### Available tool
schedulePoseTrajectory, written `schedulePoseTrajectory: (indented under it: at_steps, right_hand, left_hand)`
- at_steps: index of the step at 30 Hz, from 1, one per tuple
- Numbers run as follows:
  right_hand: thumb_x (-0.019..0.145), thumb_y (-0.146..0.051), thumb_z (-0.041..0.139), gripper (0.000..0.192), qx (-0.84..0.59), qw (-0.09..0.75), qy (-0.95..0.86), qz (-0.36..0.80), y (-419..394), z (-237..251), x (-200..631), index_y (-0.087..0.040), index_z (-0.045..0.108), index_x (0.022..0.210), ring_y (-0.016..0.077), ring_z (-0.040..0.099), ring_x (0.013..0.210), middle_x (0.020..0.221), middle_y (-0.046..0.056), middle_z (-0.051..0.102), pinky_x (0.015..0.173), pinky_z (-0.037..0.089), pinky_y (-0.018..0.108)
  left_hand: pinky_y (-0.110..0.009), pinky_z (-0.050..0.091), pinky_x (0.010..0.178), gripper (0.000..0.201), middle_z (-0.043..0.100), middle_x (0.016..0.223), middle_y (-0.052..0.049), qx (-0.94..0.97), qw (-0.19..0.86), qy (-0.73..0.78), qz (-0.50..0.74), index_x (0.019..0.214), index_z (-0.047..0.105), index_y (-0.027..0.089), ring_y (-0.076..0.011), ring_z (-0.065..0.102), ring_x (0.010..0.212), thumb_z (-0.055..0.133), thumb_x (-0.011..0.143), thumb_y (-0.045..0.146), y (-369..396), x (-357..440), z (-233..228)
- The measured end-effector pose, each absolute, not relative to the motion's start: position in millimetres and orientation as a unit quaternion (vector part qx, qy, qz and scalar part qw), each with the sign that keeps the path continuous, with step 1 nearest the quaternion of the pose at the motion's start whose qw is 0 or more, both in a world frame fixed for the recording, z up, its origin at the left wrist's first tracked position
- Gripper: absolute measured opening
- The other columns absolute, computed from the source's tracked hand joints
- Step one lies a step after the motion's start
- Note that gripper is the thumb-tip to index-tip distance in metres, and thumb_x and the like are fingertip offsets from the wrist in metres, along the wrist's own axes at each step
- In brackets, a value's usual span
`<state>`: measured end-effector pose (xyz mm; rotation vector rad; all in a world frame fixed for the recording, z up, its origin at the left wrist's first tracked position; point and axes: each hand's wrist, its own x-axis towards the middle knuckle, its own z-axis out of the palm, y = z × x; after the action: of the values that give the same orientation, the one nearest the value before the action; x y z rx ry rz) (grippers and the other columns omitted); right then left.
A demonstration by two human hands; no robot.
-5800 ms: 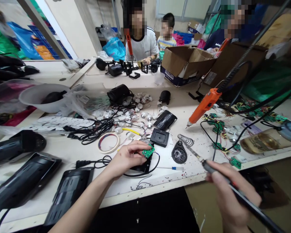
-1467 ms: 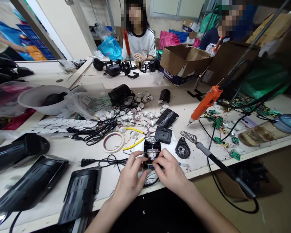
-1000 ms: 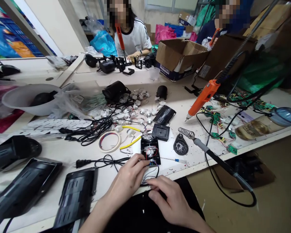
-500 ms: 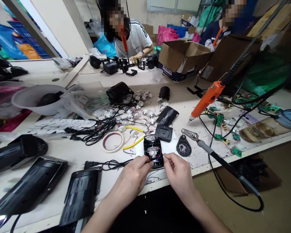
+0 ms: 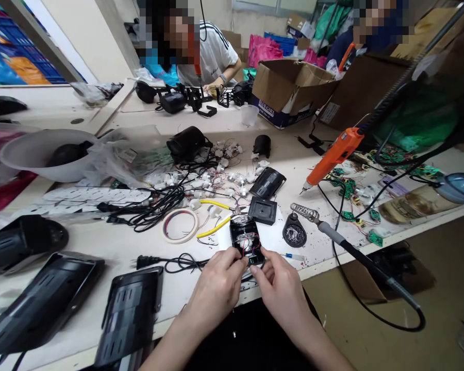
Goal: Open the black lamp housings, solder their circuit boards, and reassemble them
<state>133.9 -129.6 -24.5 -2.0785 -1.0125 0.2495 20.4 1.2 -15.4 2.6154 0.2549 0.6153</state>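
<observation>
Both hands meet at the near edge of the workbench (image 5: 100,242): the left hand (image 5: 216,283) and right hand (image 5: 282,293) pinch the near end of a small open black housing (image 5: 247,242), fingertips almost touching. It looks only part-assembled, I'd say: red wires and a pale part lie exposed, and a square black cover (image 5: 263,210) lies just beyond it. The soldering iron (image 5: 332,234) rests in its stand to the right, untouched.
</observation>
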Motion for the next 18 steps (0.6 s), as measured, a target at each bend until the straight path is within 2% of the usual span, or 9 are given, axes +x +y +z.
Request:
schedulePoseTrajectory:
  at_steps: [3,8,12,18]
  right_hand:
    - [0.088,-0.017,0.046,0.031,-0.828,0.377,-0.411,0.054,-128.4,-26.6,131.0,-0.008,0.064,0.113,0.0208,0.064,0.062,0.072,0.007,0.066,0.061,0.053,0.032]
    - [0.085,-0.010,0.040,0.033,-0.847,0.326,-0.420,-0.019,-119.1,-22.4,138.5,-0.014,0.069,0.099,0.0234,0.068,0.077,0.083,0.010,0.071,0.071,0.052,0.033]
    - [0.081,-0.009,0.041,0.029,-0.858,0.272,-0.435,-0.043,-110.3,-13.3,145.7,-0.016,0.068,0.088,0.0225,0.066,0.069,0.076,0.009,0.069,0.066,0.048,0.032]
    - [0.082,-0.012,0.042,0.015,-0.858,0.304,-0.410,-0.047,-108.8,-10.9,148.8,-0.019,0.055,0.083,0.0205,0.061,0.063,0.067,0.004,0.061,0.060,0.045,0.029]
  left_hand:
    - [-0.024,0.054,0.063,0.023,0.060,0.089,-0.008,0.937,0.243,0.110,0.225,0.102,0.065,0.015,-0.0148,0.061,0.073,0.043,0.096,0.011,-3.2,19.5,-15.9]
    - [-0.022,0.054,0.061,0.020,0.060,0.087,-0.006,0.925,0.254,0.131,0.250,0.096,0.064,0.016,-0.0134,0.061,0.071,0.044,0.097,0.015,-8.5,18.3,-17.1]
    - [-0.022,0.055,0.063,0.017,0.059,0.086,-0.005,0.916,0.257,0.147,0.270,0.095,0.064,0.016,-0.0133,0.061,0.071,0.047,0.096,0.014,-13.9,17.7,-21.6]
    - [-0.020,0.055,0.062,0.015,0.058,0.084,-0.004,0.902,0.264,0.167,0.299,0.098,0.063,0.016,-0.0122,0.062,0.070,0.049,0.095,0.012,-20.7,18.5,-28.7]
